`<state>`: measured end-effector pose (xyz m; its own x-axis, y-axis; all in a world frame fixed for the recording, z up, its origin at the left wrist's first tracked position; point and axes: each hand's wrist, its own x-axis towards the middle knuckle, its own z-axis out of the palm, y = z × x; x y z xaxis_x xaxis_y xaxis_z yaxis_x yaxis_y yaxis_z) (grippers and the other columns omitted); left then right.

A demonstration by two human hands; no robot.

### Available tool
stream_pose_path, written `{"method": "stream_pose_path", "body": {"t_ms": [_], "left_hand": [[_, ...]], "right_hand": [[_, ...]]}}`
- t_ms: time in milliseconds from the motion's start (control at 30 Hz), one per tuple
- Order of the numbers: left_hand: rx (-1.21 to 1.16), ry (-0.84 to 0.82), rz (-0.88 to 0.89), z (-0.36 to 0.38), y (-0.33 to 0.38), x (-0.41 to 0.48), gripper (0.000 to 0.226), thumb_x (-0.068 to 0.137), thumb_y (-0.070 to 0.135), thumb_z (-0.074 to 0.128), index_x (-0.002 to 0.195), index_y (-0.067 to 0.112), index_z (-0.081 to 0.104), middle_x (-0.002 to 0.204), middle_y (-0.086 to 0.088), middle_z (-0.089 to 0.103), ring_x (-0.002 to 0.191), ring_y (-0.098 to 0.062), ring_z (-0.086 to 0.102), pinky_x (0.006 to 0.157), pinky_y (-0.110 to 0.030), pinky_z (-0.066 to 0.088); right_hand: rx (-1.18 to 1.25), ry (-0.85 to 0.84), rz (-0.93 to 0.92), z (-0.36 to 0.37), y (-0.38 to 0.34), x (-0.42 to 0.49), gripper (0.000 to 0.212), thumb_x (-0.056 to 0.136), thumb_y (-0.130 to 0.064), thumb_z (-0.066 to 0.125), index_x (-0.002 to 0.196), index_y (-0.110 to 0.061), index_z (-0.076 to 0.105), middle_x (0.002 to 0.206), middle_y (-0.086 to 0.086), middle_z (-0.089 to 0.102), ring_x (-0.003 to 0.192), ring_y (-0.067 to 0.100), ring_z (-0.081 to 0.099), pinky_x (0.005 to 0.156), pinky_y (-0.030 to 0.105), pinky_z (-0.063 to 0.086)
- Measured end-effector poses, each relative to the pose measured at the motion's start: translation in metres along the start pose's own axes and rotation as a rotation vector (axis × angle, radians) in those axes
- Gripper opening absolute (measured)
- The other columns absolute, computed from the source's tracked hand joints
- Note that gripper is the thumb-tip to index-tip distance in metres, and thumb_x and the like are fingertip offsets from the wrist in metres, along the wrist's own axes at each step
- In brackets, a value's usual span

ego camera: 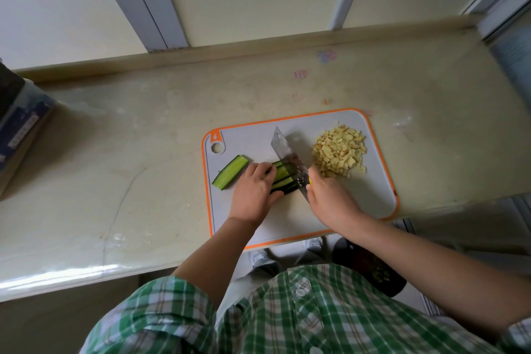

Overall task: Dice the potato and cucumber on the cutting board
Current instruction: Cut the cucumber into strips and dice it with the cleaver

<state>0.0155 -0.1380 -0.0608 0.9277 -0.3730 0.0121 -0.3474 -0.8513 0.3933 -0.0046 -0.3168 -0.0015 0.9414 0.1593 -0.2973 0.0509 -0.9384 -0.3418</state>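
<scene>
Firmly, your left hand (pixel 254 190) holds cucumber strips (pixel 283 179), right hand (pixel 330 200) grips the knife (pixel 288 156); diced potato (pixel 339 152) at two o'clock on the board (pixel 360 210)

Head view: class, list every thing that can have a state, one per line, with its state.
potato: diced, piled on the cutting board's right.
cucumber strips: bunched, held under the knife.
spare strip: lying alone, left.
knife: blade on the strips.
left hand: holds cucumber strips.
right hand: grips knife.

Orange-rimmed grey cutting board (pixel 339 210), green plaid shirt (pixel 287 310)
</scene>
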Motion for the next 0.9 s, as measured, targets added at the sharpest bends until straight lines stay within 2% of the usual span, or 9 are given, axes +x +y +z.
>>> {"method": "stream_pose_path", "body": {"t_ms": [167,367,600,733,900], "left_hand": [[-0.051,0.006,-0.022,0.000,0.001,0.000,0.055,0.069,0.028,0.083,0.114,0.003,0.065,0.112,-0.010,0.062,0.100,-0.030,0.055,0.084,-0.038,0.051],[-0.083,0.013,-0.031,-0.001,0.002,0.000,0.057,0.067,0.027,0.084,0.114,0.002,0.065,0.110,-0.010,0.063,0.100,-0.031,0.055,0.083,-0.036,0.050],[-0.042,0.020,0.001,-0.004,0.001,-0.002,0.059,0.072,0.032,0.081,0.118,0.002,0.062,0.115,-0.011,0.062,0.103,-0.031,0.054,0.089,-0.039,0.050],[-0.012,0.027,0.017,-0.005,0.000,-0.004,0.063,0.076,0.035,0.077,0.126,0.002,0.058,0.126,-0.014,0.058,0.114,-0.031,0.052,0.100,-0.041,0.045],[-0.024,-0.012,0.003,-0.005,0.001,-0.005,0.062,0.075,0.029,0.079,0.126,-0.001,0.058,0.126,-0.015,0.059,0.115,-0.031,0.054,0.100,-0.039,0.044]], "right_hand": [[0.000,-0.017,0.069,0.012,-0.006,0.000,0.015,0.098,-0.015,0.039,0.112,-0.009,0.038,0.075,0.010,0.060,0.065,0.031,0.058,0.052,0.033,0.039],[-0.035,-0.010,0.102,0.026,-0.006,0.001,0.024,0.099,-0.015,0.037,0.122,-0.008,0.036,0.083,0.014,0.064,0.076,0.034,0.061,0.058,0.034,0.040],[0.052,0.064,0.057,0.015,0.001,0.001,0.011,0.100,-0.018,0.039,0.102,-0.008,0.040,0.072,0.015,0.061,0.065,0.036,0.060,0.050,0.032,0.032],[0.017,0.072,0.021,-0.003,-0.001,0.002,0.010,0.098,-0.015,0.041,0.102,-0.006,0.042,0.069,0.015,0.059,0.066,0.037,0.058,0.050,0.033,0.029],[-0.036,0.024,-0.020,-0.012,-0.007,0.002,0.012,0.098,-0.015,0.040,0.106,-0.006,0.042,0.076,0.017,0.062,0.071,0.037,0.060,0.053,0.034,0.034]]}}
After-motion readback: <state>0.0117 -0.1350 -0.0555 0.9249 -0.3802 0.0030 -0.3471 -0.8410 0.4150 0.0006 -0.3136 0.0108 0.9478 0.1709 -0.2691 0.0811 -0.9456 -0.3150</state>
